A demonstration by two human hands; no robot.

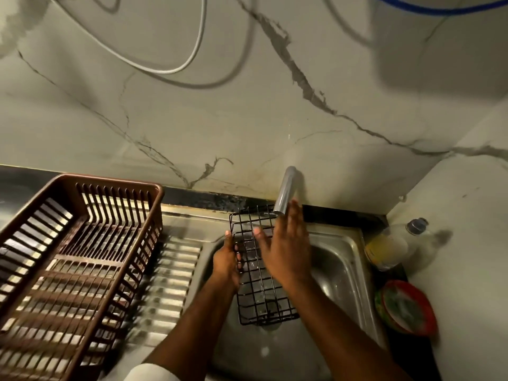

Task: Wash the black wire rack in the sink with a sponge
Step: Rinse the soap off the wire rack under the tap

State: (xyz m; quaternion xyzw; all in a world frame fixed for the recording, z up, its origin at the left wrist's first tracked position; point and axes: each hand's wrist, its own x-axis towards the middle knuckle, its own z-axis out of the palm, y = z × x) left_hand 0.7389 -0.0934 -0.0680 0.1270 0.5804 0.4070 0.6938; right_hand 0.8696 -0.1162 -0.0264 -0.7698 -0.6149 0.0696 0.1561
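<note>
The black wire rack is held over the steel sink, under the grey tap. My left hand grips the rack's left edge, fingers curled round the wires. My right hand lies flat with straight fingers against the rack's upper right part, fingertips near the tap's spout. No sponge shows in either hand. Motion blur softens the hands and rack.
A brown plastic dish basket stands on the ribbed drainboard to the left. A clear bottle and a red-rimmed round tub sit right of the sink. A marble wall rises behind, with a white cable hanging.
</note>
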